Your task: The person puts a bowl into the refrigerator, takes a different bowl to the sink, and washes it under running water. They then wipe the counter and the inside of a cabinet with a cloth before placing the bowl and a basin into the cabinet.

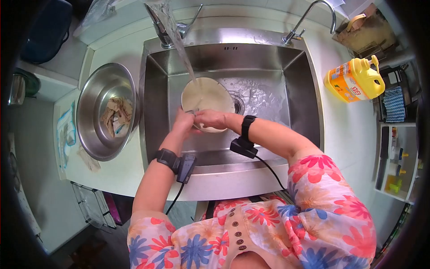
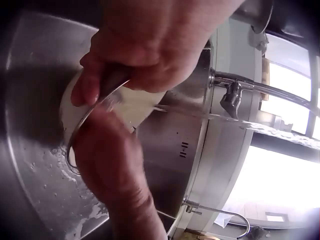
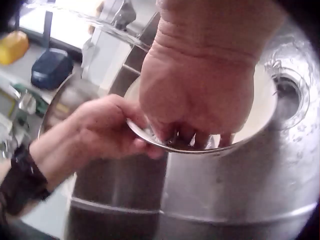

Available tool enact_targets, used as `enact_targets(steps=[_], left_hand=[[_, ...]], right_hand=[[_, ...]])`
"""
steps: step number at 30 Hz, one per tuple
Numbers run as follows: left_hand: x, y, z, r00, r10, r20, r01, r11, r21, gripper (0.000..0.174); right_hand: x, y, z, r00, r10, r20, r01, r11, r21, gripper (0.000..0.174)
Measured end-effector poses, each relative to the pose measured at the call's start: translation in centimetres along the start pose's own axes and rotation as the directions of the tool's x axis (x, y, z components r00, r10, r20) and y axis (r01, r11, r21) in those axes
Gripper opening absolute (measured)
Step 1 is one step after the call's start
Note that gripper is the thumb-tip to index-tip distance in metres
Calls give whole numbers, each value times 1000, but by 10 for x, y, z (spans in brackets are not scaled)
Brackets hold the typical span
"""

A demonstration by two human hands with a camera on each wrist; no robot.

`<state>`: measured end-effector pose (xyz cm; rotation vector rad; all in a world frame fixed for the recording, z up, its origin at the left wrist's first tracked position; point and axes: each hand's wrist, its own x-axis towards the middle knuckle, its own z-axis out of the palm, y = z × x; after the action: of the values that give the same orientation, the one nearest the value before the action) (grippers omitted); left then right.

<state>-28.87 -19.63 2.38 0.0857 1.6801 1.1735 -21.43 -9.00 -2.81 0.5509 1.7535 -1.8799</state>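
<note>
A round cream-coloured bowl (image 1: 207, 93) with a thin metal rim is held tilted in the steel sink. My left hand (image 1: 182, 122) grips its near rim, thumb and fingers on either side of the edge in the left wrist view. Right beside it, my right hand (image 1: 212, 119) reaches over the same rim. Its bent fingers (image 3: 197, 139) are inside the bowl against the wall, partly hidden by the rim, and I cannot tell whether they hold anything. That hand is blurred in the left wrist view. Water (image 1: 184, 60) runs from the tap into the bowl.
The sink (image 1: 293, 103) has a drain (image 1: 238, 106) just right of the bowl. On the left counter stands a large steel basin (image 1: 92, 127) with crumpled cloths (image 1: 118, 115) in it. A yellow pump bottle (image 1: 354, 80) stands on the right counter. A second tap (image 1: 293, 36) rises behind the sink.
</note>
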Motion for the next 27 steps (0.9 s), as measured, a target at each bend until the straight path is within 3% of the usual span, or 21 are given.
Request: enact_targets(steps=[1, 2, 4, 5, 7, 9, 12, 15, 16, 17, 18, 19, 21, 23, 24, 25, 26, 27], left_hand=[[-1, 1, -4, 999, 36, -2, -36, 999, 7, 47], [-3, 2, -7, 997, 71, -3, -71, 997, 15, 47], [7, -7, -9, 997, 68, -28, -66, 996, 64, 48], [9, -9, -10, 996, 65, -55, -59, 992, 113, 49], [1, -5, -15, 999, 39, 32, -42, 996, 82, 51], [-5, 1, -20, 993, 15, 118, -22, 998, 53, 53], [-10, 12, -22, 983, -76, 169, 69, 996, 48, 56], [-23, 23, -16, 984, -50, 172, 33, 995, 98, 54], [-26, 28, -15, 991, 64, 114, -74, 993, 91, 53], [-28, 30, -14, 983, 177, 57, -181, 980, 84, 52], [-24, 29, -13, 982, 179, 60, -183, 980, 82, 52], [-19, 28, -12, 979, 203, 6, -202, 972, 117, 52], [-19, 29, -9, 972, 231, -44, -222, 963, 151, 53], [-29, 30, -2, 948, 230, -222, -135, 916, 377, 61], [-24, 25, -6, 947, 232, -221, -136, 916, 378, 61], [-14, 15, -11, 906, 366, -213, -196, 808, 556, 61], [-10, 9, -14, 852, 492, -177, -235, 663, 711, 62], [-16, 10, -13, 852, 493, -176, -236, 661, 712, 62]], right_hand=[[4, 14, -13, 971, -35, 237, 145, 875, -462, 26], [2, 28, -21, 971, -36, 236, 145, 875, -462, 26], [-8, 47, -35, 958, 100, 268, 201, 430, -880, 23], [-18, 44, -42, 959, 99, 266, 200, 429, -881, 23], [-43, 20, -55, 997, 25, 76, 79, -192, -978, 30], [-50, 4, -65, 943, -304, 137, 4, -401, -916, 32], [-53, -17, -75, 893, -371, 254, 31, -513, -858, 33], [-63, -19, -78, 904, -339, 261, 54, -514, -856, 28], [-65, -17, -77, 903, -343, 257, 49, -514, -857, 28], [-68, -12, -75, 931, -330, 157, 18, -387, -922, 25], [-71, -8, -72, 951, -303, 58, -22, -255, -967, 23], [-69, -2, -66, 952, -302, 56, -25, -257, -966, 23], [-63, 11, -55, 962, -268, 52, 104, 184, -977, 17], [-67, 17, -49, 971, -228, 76, 131, 237, -963, 18], [-70, 17, -47, 976, -191, 104, 158, 291, -944, 19], [-71, 23, -52, 976, -192, 103, 157, 291, -944, 19], [-73, 33, -65, 976, -217, -17, 41, 261, -964, 18], [-76, 39, -77, 960, -245, -136, -77, 234, -969, 18]])
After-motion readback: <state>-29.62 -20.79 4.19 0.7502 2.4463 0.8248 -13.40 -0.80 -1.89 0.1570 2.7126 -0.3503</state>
